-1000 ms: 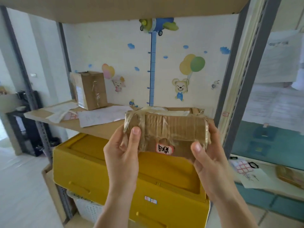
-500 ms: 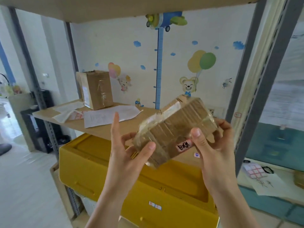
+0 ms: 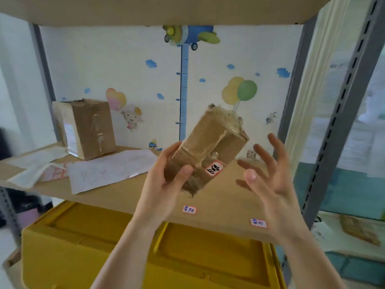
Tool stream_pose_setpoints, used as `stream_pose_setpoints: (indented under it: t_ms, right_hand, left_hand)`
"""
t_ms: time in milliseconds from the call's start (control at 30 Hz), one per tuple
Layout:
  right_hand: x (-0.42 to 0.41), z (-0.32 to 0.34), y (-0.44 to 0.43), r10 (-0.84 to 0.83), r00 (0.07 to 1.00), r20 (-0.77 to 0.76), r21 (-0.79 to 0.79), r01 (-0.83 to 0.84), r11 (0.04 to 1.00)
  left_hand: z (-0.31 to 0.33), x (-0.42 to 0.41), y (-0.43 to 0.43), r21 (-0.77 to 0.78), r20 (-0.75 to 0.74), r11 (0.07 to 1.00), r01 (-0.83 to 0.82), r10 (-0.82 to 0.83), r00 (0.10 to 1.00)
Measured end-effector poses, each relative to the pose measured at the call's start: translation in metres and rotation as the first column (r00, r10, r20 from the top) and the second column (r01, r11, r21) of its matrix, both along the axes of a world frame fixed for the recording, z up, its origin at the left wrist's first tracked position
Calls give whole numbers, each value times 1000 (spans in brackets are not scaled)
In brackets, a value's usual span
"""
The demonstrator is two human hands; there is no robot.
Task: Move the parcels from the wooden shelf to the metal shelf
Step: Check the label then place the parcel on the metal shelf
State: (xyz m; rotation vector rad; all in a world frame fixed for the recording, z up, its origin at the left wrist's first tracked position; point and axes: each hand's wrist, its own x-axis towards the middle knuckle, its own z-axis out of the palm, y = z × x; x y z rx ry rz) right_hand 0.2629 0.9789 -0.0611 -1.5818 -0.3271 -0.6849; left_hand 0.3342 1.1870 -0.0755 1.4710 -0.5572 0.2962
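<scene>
I note left hand (image 3: pixel 166 176) gripping parcel (image 3: pixel 210 149), red-edged label (image 3: pixel 214 168) unreadable; right hand (image 3: pixel 268 174) released beside parcel.

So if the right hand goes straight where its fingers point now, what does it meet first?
Probably the taped parcel held by the left hand; the right hand is open beside it, fingers aimed up-left. Depth is unclear.

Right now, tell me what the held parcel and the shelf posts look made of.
Held parcel: brown cardboard wrapped in glossy clear tape, judging by the wrinkled shine. Shelf post: likely grey-painted metal, matte, with punched slots.
</scene>
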Motion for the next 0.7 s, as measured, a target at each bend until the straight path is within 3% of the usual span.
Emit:
stream_pose_setpoints:
  t_ms: [67, 133, 233, 367, 567, 700]
  right_hand:
    - [19, 9, -9, -103, 993, -53, -130, 95, 987]
    - [46, 6, -12, -200, 970, -135, -327, 147, 934]
    - [81, -16, -3, -276, 928, -252, -390, 164, 906]
    - [98, -41, 5, -326, 873, -362, -498, 114, 860]
    - [98, -45, 10, -415, 845, -338, -547, 182, 817]
    - [91, -40, 7, -421, 837, -349, -580, 160, 799]
  left_hand:
    - [8, 32, 10, 400, 166, 896, -194, 137, 977]
    - [10, 53, 9, 572, 278, 747, -338, 211, 937]
    - [2, 71, 4, 535, 252, 765, -359, 261, 932]
    - [-29, 83, 13, 462, 80, 826, -323, 324, 943]
    - [-48, 90, 21, 411, -79, 878, -244, 301, 950]
    - [-46, 79, 15, 439, -54, 850, -291, 349, 936]
